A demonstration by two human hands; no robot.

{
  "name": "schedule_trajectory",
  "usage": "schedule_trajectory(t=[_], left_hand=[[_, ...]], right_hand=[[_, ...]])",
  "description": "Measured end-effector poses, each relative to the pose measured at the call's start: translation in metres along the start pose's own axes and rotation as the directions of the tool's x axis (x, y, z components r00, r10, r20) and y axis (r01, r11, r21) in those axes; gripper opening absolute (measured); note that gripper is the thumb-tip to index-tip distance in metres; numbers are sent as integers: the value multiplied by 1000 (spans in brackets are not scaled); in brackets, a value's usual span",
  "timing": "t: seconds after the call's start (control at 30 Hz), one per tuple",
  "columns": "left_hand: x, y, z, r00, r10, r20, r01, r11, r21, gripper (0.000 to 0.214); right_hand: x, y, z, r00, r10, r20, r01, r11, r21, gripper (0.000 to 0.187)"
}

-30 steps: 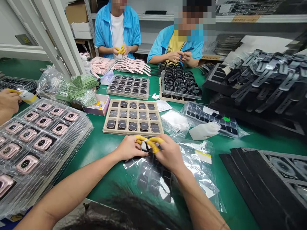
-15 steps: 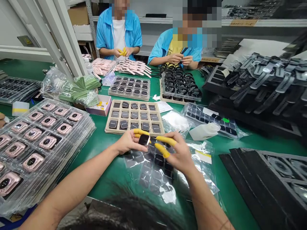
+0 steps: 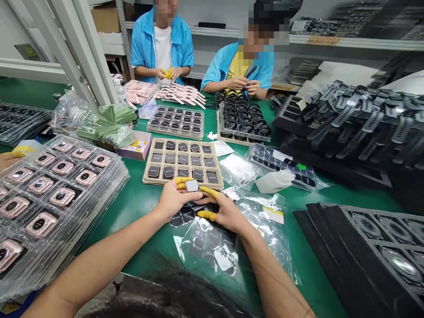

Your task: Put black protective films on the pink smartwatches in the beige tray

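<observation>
My left hand (image 3: pixel 170 199), with yellow finger cots on its fingers, holds a small square smartwatch body (image 3: pixel 192 186) without a strap. The watch's screen faces up and reflects bright light. Close on its right is my right hand (image 3: pixel 230 214), also in yellow cots, its index finger reaching to the watch's edge and its thumb held apart below. Whether that finger touches the watch I cannot tell. Under both hands lie clear plastic sheets (image 3: pixel 212 240) bearing dark square labelled pieces. Just beyond stands a beige tray (image 3: pixel 149 180) of dark square pieces in compartments.
Stacked clear trays (image 3: pixel 121 179) with pink watches fill the left. Black foam trays (image 3: pixel 318 238) lie at right, below a pile of grey watch straps (image 3: pixel 344 117). A white bottle (image 3: pixel 274 181) lies near the middle. Two co-workers in blue sit opposite; another hand shows far left.
My right hand has moved left, up to the watch. In my left hand the watch has tilted, so its dark screen now shines pale. The whole view has shifted slightly.
</observation>
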State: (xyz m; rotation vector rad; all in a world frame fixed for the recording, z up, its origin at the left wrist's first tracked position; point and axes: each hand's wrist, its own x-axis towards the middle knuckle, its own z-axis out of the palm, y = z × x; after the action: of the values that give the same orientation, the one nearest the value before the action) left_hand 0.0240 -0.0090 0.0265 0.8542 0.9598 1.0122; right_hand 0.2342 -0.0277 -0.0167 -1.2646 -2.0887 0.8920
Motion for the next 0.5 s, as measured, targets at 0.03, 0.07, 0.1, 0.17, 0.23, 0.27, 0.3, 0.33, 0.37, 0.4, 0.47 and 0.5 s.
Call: schedule_trajectory(t=[0.03, 0.07, 0.1, 0.17, 0.23, 0.27, 0.3, 0.33, 0.37, 0.4, 0.47, 0.5], left_hand=[[-1, -1, 1, 1000, -2, 7, 2, 1000, 3, 61], [-1, -1, 0, 1000, -2, 16, 2, 1000, 12, 61], [0, -3, -1, 1000, 2, 22, -2, 1000, 28, 61], [4, -7, -5, 999, 29, 17, -30, 996, 83, 59], [10, -12, -9, 999, 52, 7, -52, 986, 156, 58], [13, -15, -11, 998, 55, 0, -55, 981, 184, 59], [15, -17, -13, 999, 54, -4, -52, 980, 193, 59], [17, -19, -15, 999, 47, -2, -46, 983, 180, 59], [19, -20, -16, 999, 36, 7, -37, 988, 149, 59], [20, -20, -17, 999, 21, 27, -24, 994, 108, 60], [21, -18, -17, 996, -22, 92, 19, 999, 33, 60], [21, -17, -17, 991, -47, 126, 45, 999, 18, 60]], right_hand=[[1, -2, 1, 1000, 6, -22, -6, 1000, 2, 81], [2, -3, 3, 999, 4, -40, -5, 1000, -10, 80], [3, -4, 3, 999, -3, -51, 1, 999, -32, 78], [4, -6, 4, 999, -24, -47, 20, 996, -90, 75], [4, -5, 5, 999, -34, -31, 30, 990, -141, 74], [4, -5, 5, 999, -33, -28, 28, 986, -162, 74], [4, -4, 6, 999, -32, -27, 27, 984, -178, 74], [4, -4, 6, 999, -32, -30, 26, 981, -190, 73], [4, -3, 7, 999, -34, -37, 27, 980, -197, 73], [4, -2, 7, 998, -37, -43, 28, 980, -196, 72], [5, -1, 8, 998, -40, -49, 31, 983, -179, 71], [6, -1, 8, 998, -35, -48, 27, 985, -169, 70]])
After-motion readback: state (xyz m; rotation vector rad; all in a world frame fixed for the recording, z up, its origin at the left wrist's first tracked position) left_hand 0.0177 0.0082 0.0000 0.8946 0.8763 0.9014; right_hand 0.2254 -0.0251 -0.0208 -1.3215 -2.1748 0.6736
